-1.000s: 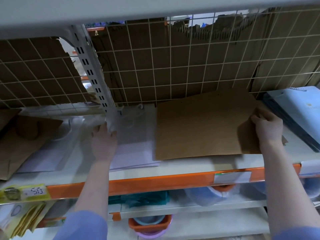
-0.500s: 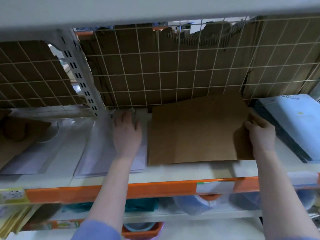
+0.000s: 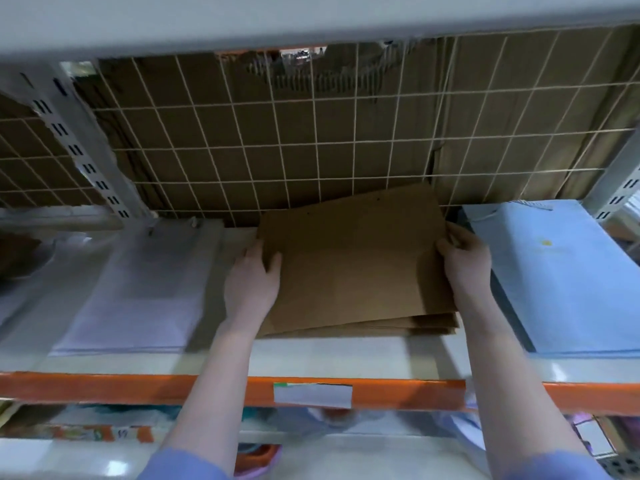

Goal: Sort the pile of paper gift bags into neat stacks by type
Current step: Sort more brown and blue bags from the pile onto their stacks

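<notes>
Now both hands are on the brown paper bag (image 3: 353,258), which lies flat and skewed on top of a small stack of brown bags (image 3: 415,325) in the middle of the shelf (image 3: 346,355). The left hand (image 3: 251,284) holds the bag's left edge, thumb on the top face and fingers along or under the edge. The right hand (image 3: 465,259) grips the right edge near the far corner, fingers curled over the paper. The top bag is turned a little clockwise against the bags beneath, whose near edges show fanned out below it.

Just left of the brown stack lies a flat stack of white bags (image 3: 138,296), blurred, so whether they are paper or plastic is hard to tell. Just to the right sits a stack of light blue bags (image 3: 561,271), its dark side facing the right wrist. A white wire grid (image 3: 311,140) backed with torn cardboard (image 3: 346,71) closes the rear of the shelf. An orange beam (image 3: 138,388) runs along its front edge, with a white label (image 3: 312,394) stuck on below the brown stack.
</notes>
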`<state>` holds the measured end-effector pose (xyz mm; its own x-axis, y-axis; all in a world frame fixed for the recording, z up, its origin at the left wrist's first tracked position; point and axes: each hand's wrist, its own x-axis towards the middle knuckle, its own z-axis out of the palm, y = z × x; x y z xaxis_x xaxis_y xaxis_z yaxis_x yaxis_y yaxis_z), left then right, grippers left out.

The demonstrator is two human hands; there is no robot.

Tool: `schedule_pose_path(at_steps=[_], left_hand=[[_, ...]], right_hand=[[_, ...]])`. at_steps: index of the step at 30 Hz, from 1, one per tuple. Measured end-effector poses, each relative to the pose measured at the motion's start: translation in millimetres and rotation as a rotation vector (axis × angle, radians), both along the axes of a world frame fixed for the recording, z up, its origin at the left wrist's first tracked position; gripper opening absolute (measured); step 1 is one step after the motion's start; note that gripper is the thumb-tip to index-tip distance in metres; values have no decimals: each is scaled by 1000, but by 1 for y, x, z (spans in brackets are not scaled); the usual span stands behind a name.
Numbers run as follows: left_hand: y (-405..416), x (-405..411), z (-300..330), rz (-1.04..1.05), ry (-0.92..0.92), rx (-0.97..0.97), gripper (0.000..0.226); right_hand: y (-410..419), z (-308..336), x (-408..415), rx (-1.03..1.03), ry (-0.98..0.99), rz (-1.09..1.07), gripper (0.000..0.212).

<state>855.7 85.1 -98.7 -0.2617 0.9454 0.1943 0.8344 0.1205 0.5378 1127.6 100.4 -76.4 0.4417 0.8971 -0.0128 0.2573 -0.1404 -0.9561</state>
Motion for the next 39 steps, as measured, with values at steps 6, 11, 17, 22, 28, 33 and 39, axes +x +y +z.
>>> schedule_pose_path(at_steps=[6,11,17,22,28,33,39], left_hand=[[8,9,-12,78,66,-95,49],[9,13,-15,114,28,-110,52],[5,11,-10,126,-1,-128,52],[11,12,-11,128,28,-136,52],[11,18,-6,132,152,-118,48],[-8,18,4,131,245,-24,45],[-41,-7,7,140,336,-29,47]], right_hand=[[4,-14,6,-76,-168,-26,42],[-3,-22,1,-96,-332,-42,43],[-9,-26,-9,-67,-475,-43,39],[-12,-31,-10,-87,-453,-22,37],[-13,-29,-11,-108,-665,-31,34],[-26,-26,-32,46,-860,-26,38],[-45,-25,-92,106,-917,151,34]])
